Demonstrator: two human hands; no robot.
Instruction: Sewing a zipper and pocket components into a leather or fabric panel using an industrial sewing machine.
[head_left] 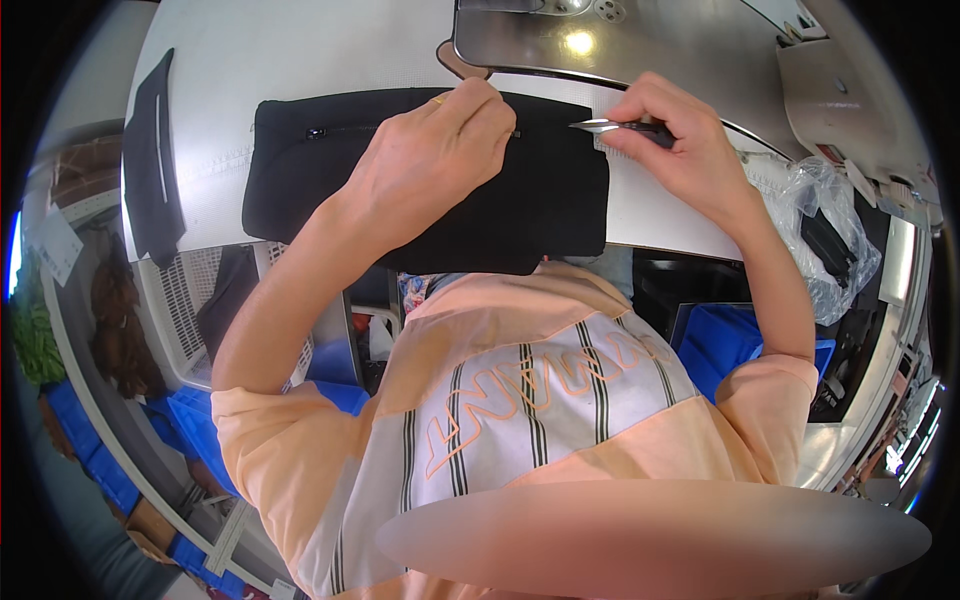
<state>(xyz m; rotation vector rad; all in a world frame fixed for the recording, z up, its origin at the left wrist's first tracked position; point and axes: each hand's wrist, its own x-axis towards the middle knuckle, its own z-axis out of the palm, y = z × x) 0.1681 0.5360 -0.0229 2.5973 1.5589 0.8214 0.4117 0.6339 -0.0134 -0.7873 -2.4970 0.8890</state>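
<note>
A black fabric piece (530, 215) lies on the white table in front of me, its lower edge hanging over the table's near edge. A zipper (345, 132) runs across its upper part, with the pull near the left end. My left hand (440, 150) is over the middle of the fabric, fingertips pinched together at the zipper line. What they grip is hidden behind the fingers. To the right, my right hand (675, 140) is closed around small thread snips (645, 129) with a dark handle. Their silver tips point left, just over the fabric's upper right part.
A metal sewing-machine bed (640, 50) borders the fabric at the back right. On the table's left lies a dark strip with a slit (155, 160). A clear plastic bag (840, 240) sits right. Below are a white basket (180, 310) and blue bins (715, 340).
</note>
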